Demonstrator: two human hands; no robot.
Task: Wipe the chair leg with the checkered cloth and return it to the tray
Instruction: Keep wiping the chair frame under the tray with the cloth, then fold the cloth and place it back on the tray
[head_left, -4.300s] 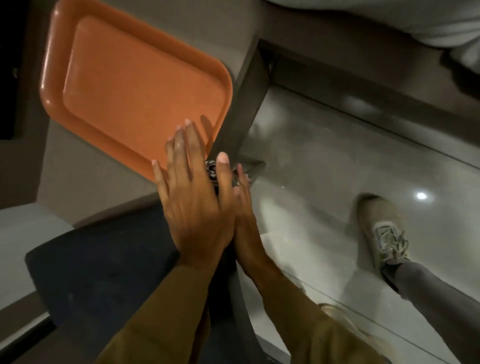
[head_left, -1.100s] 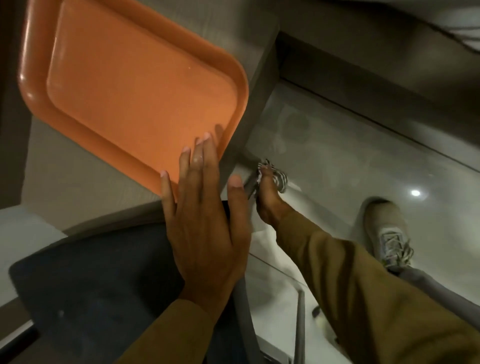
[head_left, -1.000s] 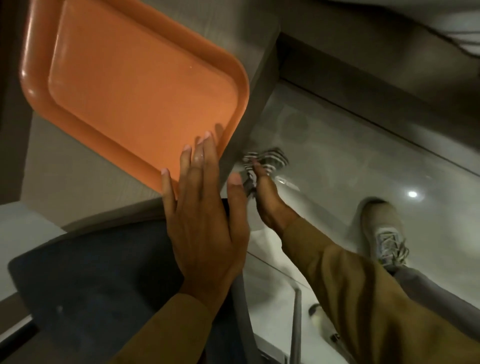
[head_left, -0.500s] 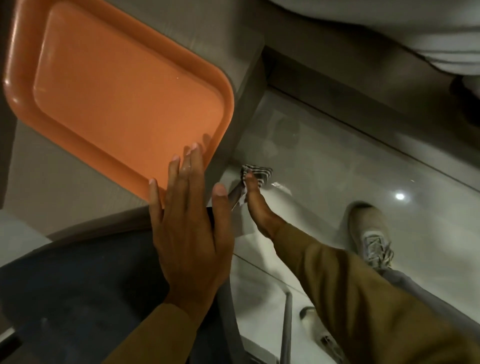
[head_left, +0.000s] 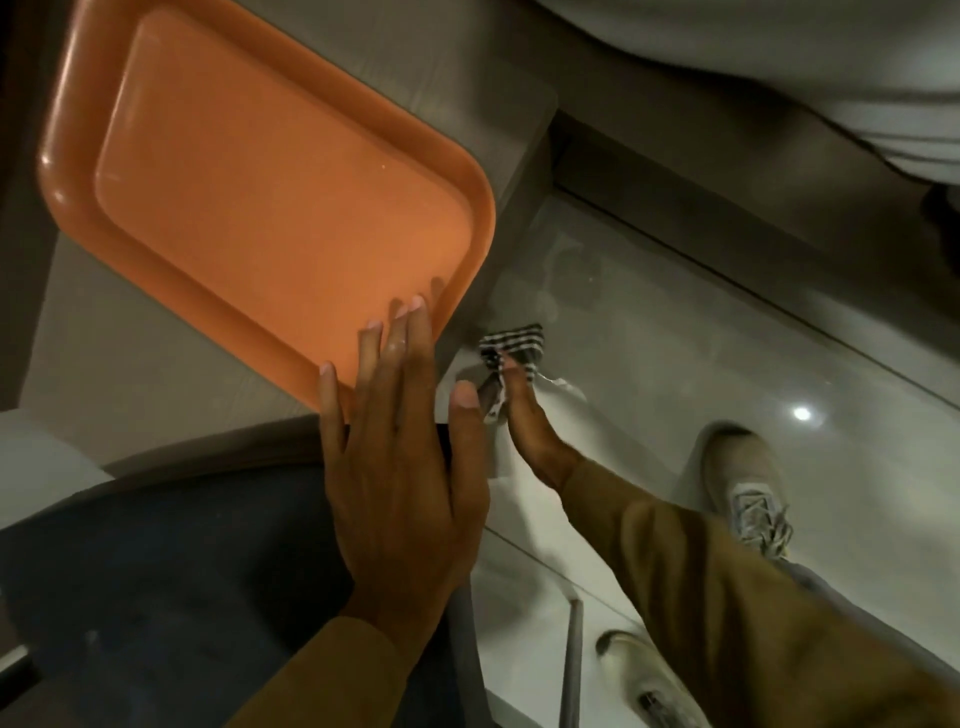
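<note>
My right hand (head_left: 530, 421) reaches down beside the chair and grips the black-and-white checkered cloth (head_left: 511, 345), which is wrapped around the grey chair leg (head_left: 487, 392) low near the floor. Most of the leg is hidden behind the cloth and my hands. My left hand (head_left: 400, 467) lies flat with fingers spread on the front corner of the dark chair seat (head_left: 156, 571); its fingertips overlap the near rim of the empty orange tray (head_left: 72, 171), which sits on a grey table.
The grey table (head_left: 104, 374) ends just left of the cloth. Glossy light floor (head_left: 675, 338) lies to the right, with my two shoes (head_left: 748, 483) on it. A second grey chair leg (head_left: 571, 665) runs down at the bottom. A pale bed edge fills the top right.
My right hand has slid the cloth up and down along the chair leg, from near the seat corner to lower down. The left hand has stayed flat on the seat.
</note>
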